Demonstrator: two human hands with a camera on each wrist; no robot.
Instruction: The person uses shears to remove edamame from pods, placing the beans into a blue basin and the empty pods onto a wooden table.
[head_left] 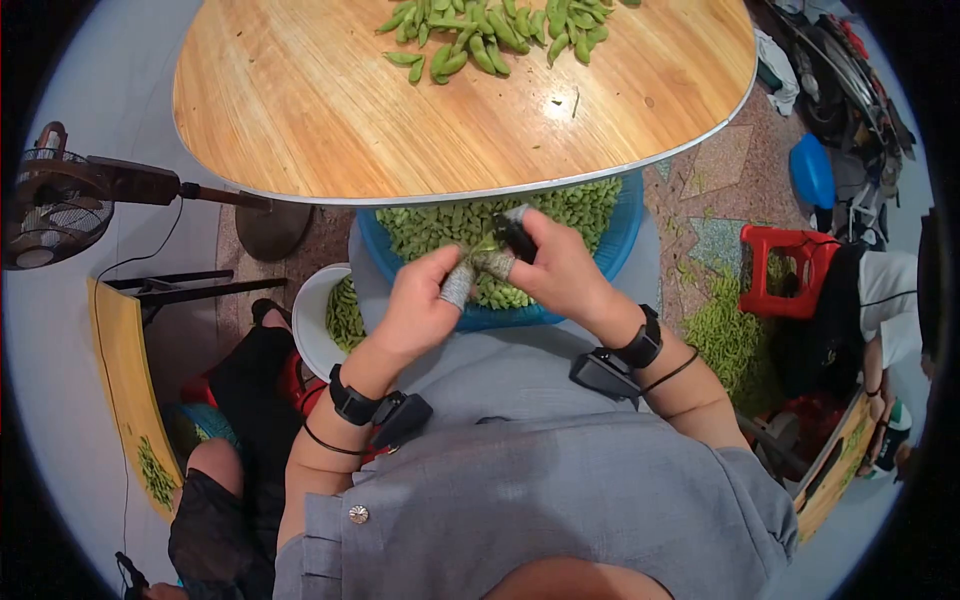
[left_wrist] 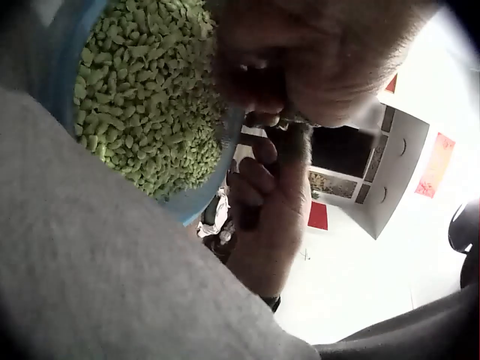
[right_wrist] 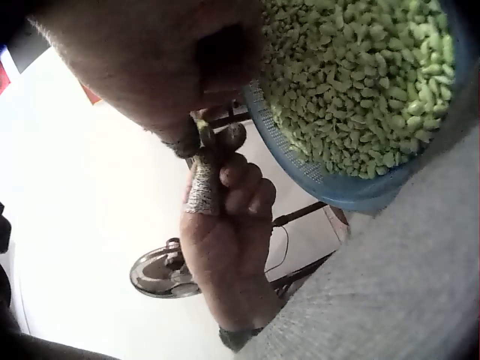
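Observation:
My left hand and right hand meet over a blue basin of shelled green beans. Between their fingertips is a small edamame pod, pinched from both sides and mostly hidden by the fingers. Both thumbs are wrapped in grey tape, and a right finger carries grey and black wrapping. In the right wrist view, a bit of the green pod shows at the left thumb tip. The left wrist view has the right hand with fingers curled in beside the left.
A wooden table with a pile of edamame pods overhangs the basin's far side. Left stand a white bucket of pods and a fan. Pods cover the floor at right, near a red stool. Other people sit on both sides.

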